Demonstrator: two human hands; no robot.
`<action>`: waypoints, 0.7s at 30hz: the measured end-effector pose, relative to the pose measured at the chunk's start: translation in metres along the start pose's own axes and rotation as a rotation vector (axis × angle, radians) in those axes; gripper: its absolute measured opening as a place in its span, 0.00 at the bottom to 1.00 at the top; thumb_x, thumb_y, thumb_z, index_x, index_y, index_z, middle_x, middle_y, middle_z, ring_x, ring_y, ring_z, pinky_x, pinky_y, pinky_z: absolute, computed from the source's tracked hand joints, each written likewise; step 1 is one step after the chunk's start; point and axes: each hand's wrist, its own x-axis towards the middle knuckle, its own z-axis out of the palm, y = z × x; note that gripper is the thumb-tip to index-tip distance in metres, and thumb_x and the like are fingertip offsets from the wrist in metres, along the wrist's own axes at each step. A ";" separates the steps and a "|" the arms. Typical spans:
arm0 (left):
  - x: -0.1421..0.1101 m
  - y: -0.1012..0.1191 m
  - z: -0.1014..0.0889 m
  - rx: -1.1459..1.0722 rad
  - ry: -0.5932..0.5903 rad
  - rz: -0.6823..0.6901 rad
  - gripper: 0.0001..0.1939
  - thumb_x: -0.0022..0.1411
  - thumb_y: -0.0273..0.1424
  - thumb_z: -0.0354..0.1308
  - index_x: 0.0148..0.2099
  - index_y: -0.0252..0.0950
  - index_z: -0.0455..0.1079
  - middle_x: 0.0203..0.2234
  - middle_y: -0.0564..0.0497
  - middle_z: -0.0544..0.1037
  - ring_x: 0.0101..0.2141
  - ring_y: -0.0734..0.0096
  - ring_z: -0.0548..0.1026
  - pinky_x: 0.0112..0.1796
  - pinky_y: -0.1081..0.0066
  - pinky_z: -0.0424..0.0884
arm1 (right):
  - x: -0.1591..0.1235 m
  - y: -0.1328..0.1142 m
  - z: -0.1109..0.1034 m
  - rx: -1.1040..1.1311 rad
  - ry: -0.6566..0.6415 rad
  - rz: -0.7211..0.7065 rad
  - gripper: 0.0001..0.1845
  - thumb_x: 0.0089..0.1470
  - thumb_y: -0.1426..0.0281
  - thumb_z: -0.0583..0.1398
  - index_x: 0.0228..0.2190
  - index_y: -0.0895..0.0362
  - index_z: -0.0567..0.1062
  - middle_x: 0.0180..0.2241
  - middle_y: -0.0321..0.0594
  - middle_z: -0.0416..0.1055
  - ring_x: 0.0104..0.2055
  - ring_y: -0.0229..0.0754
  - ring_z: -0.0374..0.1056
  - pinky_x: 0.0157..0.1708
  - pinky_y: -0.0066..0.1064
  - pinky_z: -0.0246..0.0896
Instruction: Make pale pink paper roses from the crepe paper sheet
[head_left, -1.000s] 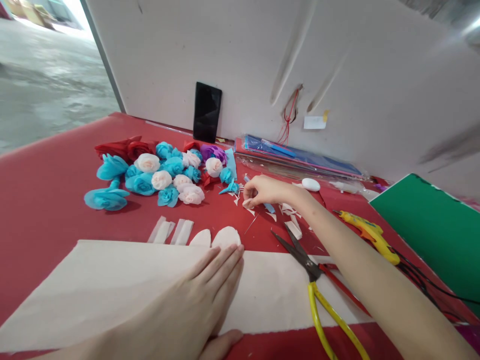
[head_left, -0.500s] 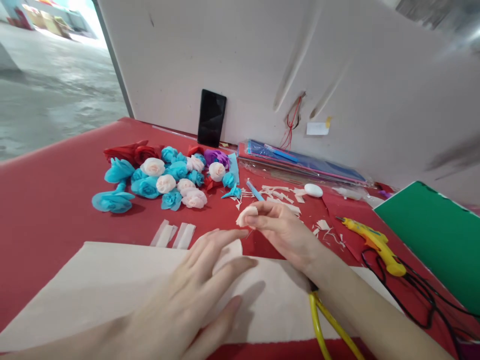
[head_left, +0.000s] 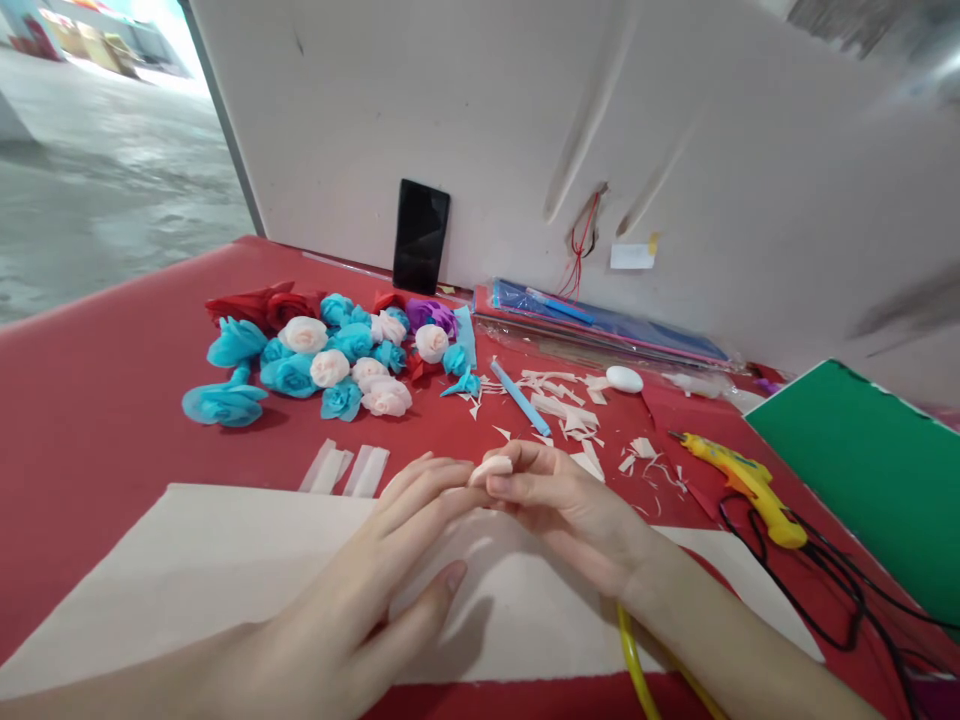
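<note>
Grip of the right hand [head_left: 577,505] is pinched around a small cream petal piece [head_left: 492,467] at mid-frame; the left hand [head_left: 375,570], thumb spread from its fingers, brings fingertips to that piece's left end. Red desk [head_left: 112,400] spreads across the left of the frame, its far edge bordering grey floor [head_left: 97,220]. Cream sheet [head_left: 202,570] spans the lower frame, its front edge near the bottom. Paper flowers [head_left: 291,375] sit left of centre, apart from both hands. Half a second ago, petal piece and left fingertips were apart.
</note>
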 end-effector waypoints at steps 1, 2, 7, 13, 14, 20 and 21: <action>-0.001 -0.001 0.002 0.007 0.004 -0.016 0.26 0.69 0.28 0.37 0.67 0.48 0.45 0.57 0.45 0.67 0.55 0.60 0.70 0.49 0.66 0.74 | -0.001 0.000 -0.001 -0.035 0.004 -0.006 0.16 0.33 0.66 0.72 0.23 0.54 0.72 0.28 0.31 0.71 0.32 0.35 0.67 0.38 0.29 0.62; -0.003 -0.002 0.003 0.014 0.002 -0.032 0.25 0.69 0.29 0.37 0.67 0.47 0.47 0.57 0.45 0.67 0.55 0.60 0.69 0.49 0.66 0.74 | -0.001 -0.002 -0.002 -0.081 0.002 -0.014 0.16 0.34 0.66 0.72 0.24 0.54 0.71 0.28 0.30 0.70 0.32 0.35 0.67 0.37 0.28 0.61; -0.003 -0.005 0.007 0.027 -0.050 -0.055 0.26 0.67 0.27 0.38 0.65 0.43 0.55 0.56 0.45 0.71 0.55 0.58 0.70 0.49 0.65 0.74 | -0.007 -0.018 -0.008 -0.471 -0.034 -0.108 0.12 0.40 0.70 0.69 0.31 0.54 0.76 0.30 0.31 0.70 0.32 0.36 0.62 0.33 0.29 0.56; 0.000 -0.006 0.009 -0.065 -0.128 -0.035 0.25 0.65 0.23 0.39 0.61 0.42 0.60 0.55 0.46 0.72 0.55 0.63 0.69 0.51 0.66 0.72 | -0.011 -0.031 -0.006 -0.876 -0.003 -0.227 0.02 0.48 0.73 0.64 0.26 0.55 0.78 0.27 0.34 0.73 0.31 0.38 0.63 0.33 0.31 0.56; 0.000 -0.006 0.010 -0.064 -0.144 -0.030 0.24 0.65 0.22 0.39 0.60 0.41 0.61 0.55 0.46 0.71 0.55 0.63 0.68 0.52 0.65 0.72 | -0.011 -0.032 -0.007 -0.919 0.009 -0.247 0.03 0.48 0.73 0.64 0.25 0.55 0.78 0.28 0.34 0.74 0.31 0.39 0.64 0.34 0.31 0.57; 0.001 -0.005 0.012 0.191 -0.336 0.079 0.19 0.61 0.25 0.50 0.52 0.42 0.70 0.55 0.47 0.73 0.58 0.51 0.65 0.59 0.45 0.60 | -0.003 -0.033 -0.023 -1.124 0.101 -0.303 0.05 0.49 0.75 0.64 0.24 0.55 0.78 0.29 0.37 0.77 0.34 0.41 0.68 0.36 0.33 0.60; 0.001 -0.004 0.013 0.209 -0.341 0.091 0.18 0.62 0.26 0.50 0.52 0.42 0.70 0.55 0.48 0.73 0.58 0.51 0.66 0.59 0.45 0.60 | 0.000 -0.033 -0.026 -1.153 0.089 -0.282 0.05 0.50 0.74 0.64 0.24 0.56 0.78 0.29 0.37 0.76 0.33 0.41 0.68 0.35 0.33 0.62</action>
